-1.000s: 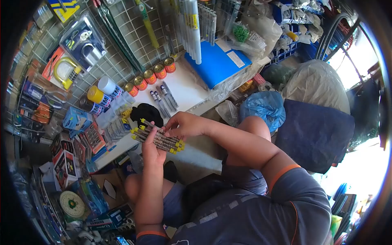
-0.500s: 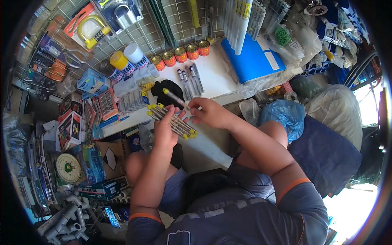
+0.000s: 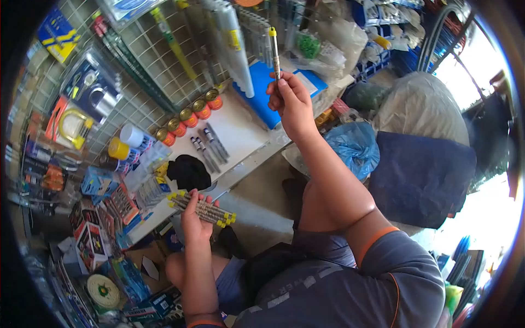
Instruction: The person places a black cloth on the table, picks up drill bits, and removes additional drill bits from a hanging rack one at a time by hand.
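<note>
My right hand (image 3: 294,106) is raised and closed around the lower end of one slim drill bit (image 3: 275,57), which looks sleeved in clear plastic. Its yellow-capped end points up, in front of the clear tubes (image 3: 254,30) hanging on the wall rack. Lower down, my left hand (image 3: 194,223) grips a bundle of similar yellow-capped drill bits (image 3: 210,210), lying sideways across the palm. Just beyond this bundle, a crumpled black cloth (image 3: 189,173) rests on the white table (image 3: 240,139). Several slim silver pieces with dark labels (image 3: 210,145) lie behind the cloth.
Small red tins (image 3: 188,117) line the table's back edge beside spray cans (image 3: 123,148). A blue folder (image 3: 262,106) sits under the hanging tubes. Packaged tools crowd the left side; a blue plastic bag (image 3: 350,150) and dark blue cloth (image 3: 421,177) are at right.
My right hand has left the bundle and lifted one drill bit up toward the wall rack, turning it upright. My left hand keeps the bundle, a little lower. The view has swung right.
</note>
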A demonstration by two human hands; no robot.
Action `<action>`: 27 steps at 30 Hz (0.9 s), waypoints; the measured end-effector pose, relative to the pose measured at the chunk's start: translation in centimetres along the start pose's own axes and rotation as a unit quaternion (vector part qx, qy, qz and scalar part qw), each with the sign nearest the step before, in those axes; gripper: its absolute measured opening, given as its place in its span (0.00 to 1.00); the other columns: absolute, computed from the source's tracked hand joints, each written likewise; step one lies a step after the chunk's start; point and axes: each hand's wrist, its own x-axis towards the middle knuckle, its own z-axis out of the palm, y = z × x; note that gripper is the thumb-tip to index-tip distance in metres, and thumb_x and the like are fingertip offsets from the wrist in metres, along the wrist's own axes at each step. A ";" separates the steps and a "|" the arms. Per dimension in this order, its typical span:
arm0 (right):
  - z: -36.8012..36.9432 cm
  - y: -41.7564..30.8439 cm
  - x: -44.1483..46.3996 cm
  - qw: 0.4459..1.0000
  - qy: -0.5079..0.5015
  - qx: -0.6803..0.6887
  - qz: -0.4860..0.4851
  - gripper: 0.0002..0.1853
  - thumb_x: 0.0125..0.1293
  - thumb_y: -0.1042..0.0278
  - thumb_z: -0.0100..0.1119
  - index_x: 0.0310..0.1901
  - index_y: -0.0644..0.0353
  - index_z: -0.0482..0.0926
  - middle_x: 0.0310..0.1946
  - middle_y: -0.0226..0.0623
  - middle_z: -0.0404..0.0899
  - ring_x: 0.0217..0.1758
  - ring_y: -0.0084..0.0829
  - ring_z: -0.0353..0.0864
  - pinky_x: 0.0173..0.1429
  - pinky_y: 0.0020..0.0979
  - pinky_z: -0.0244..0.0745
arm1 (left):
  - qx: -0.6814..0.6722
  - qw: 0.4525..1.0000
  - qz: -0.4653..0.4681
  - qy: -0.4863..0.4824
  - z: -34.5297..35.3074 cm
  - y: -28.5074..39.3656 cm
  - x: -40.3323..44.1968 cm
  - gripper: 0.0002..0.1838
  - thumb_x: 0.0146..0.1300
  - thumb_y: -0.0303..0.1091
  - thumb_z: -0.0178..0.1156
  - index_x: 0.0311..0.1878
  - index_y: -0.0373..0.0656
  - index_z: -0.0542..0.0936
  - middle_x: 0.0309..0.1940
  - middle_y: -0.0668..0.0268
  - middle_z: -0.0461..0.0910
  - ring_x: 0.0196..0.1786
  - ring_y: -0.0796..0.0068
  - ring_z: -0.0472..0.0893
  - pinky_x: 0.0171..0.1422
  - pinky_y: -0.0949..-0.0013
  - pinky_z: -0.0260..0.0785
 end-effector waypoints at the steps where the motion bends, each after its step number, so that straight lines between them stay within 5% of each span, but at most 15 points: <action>1: -0.6 -0.2 0.3 1.000 0.017 -0.003 -0.003 0.11 0.76 0.66 0.51 0.51 0.63 0.73 0.34 0.31 0.76 0.26 0.17 0.66 0.32 0.24 0.67 | 0.000 1.000 -0.001 0.003 0.0 -0.1 0.0 0.06 0.68 0.37 0.63 0.45 0.50 0.78 0.35 0.73 0.75 0.41 0.71 0.78 0.50 0.52 0.76; 20: -6.4 1.6 7.0 0.943 0.212 -0.240 -0.094 0.14 0.76 0.62 0.50 0.52 0.61 0.80 0.32 0.28 0.75 0.27 0.18 0.68 0.32 0.23 0.67 | 0.019 1.000 -0.011 0.013 0.3 -0.7 -0.3 0.07 0.67 0.35 0.63 0.46 0.52 0.78 0.37 0.72 0.73 0.45 0.69 0.76 0.54 0.50 0.74; 27: -6.7 2.0 7.4 0.958 0.218 -0.174 -0.059 0.15 0.76 0.60 0.50 0.52 0.61 0.80 0.31 0.28 0.75 0.26 0.18 0.67 0.32 0.23 0.66 | 0.018 1.000 -0.010 0.011 0.0 -0.7 -0.5 0.08 0.67 0.36 0.63 0.47 0.51 0.78 0.37 0.71 0.73 0.44 0.68 0.76 0.54 0.49 0.74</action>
